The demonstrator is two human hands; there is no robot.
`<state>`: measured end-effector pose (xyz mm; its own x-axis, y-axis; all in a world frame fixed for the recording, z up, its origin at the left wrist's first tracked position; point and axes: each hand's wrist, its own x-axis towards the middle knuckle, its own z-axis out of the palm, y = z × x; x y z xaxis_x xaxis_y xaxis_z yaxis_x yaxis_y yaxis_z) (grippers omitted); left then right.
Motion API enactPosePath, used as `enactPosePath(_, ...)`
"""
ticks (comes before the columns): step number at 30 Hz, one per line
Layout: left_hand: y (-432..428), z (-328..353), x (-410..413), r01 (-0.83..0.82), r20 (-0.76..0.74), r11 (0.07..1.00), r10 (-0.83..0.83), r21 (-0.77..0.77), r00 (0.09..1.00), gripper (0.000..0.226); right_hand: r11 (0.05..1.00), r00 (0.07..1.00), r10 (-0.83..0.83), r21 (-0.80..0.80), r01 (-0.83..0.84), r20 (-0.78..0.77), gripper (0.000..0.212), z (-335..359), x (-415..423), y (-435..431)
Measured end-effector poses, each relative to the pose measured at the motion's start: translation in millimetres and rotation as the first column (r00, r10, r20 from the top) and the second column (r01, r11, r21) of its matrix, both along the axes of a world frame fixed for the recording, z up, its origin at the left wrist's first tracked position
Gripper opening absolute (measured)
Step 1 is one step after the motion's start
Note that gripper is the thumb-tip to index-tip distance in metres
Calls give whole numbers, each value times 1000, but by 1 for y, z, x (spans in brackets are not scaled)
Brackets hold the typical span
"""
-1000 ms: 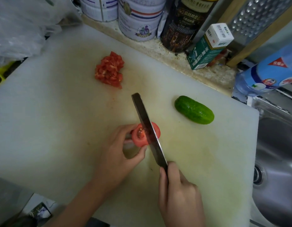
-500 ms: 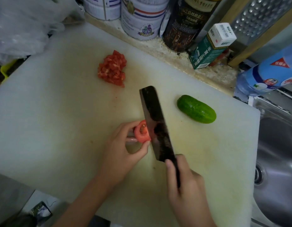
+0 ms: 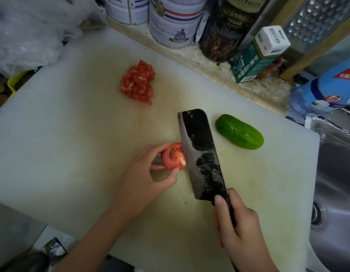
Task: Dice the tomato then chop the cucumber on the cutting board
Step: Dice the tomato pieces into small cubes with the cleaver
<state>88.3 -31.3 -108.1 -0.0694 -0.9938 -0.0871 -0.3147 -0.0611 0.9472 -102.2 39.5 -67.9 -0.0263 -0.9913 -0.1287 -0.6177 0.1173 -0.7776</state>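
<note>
The left hand is pinching a tomato piece between the thumb and curled fingers, holding it cut face up near the middle of the cutting board. The right hand is gripping the handle of a knife, with the fingers wrapping round it and the thumb lying by the base of the wide dark blade. The blade is tilting so that its flat side is showing, and its edge is meeting the right side of the tomato piece. The blade is hiding that side, so it is hard to tell whether it is cutting in or only touching.

A pile of diced tomato is lying further back on the board, well apart from both hands. The cucumber is lying whole on the board just right of the blade, not touching it.

Behind the board a white tin, a dark can and a green box are standing along the counter, with a metal grater leaning beyond them. A blue bottle and a steel sink are sitting to the right, and a plastic bag is lying at the far left.
</note>
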Motion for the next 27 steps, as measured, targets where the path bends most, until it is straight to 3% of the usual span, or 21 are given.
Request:
enactPosePath(8, -4, 2, -2, 7, 21, 999, -6, -32, 1000, 56, 998, 999, -41, 47, 40, 17, 35, -3, 2, 4)
enactPosePath(13, -4, -2, 2, 49, 31, 996, -47, -72, 998, 52, 998, 998, -32, 55, 30, 48, 20, -11, 13, -18)
enactPosePath(20, -3, -3, 6, 71, 54, 997, -70, -16, 996, 65, 994, 993, -38, 104, 26, 116, 27, -15, 4, 1)
enactPosePath(23, -6, -1, 4, 73, 25, 997, -73, 7, 997, 62, 984, 969, -82, 172, 42, 233, 25, -16, 6, -2)
enactPosePath(27, -9, -3, 2, 41, -31, 999, -42, -30, 999, 58, 952, 864, -189, 303, 45, 467, 21, -13, 8, -9)
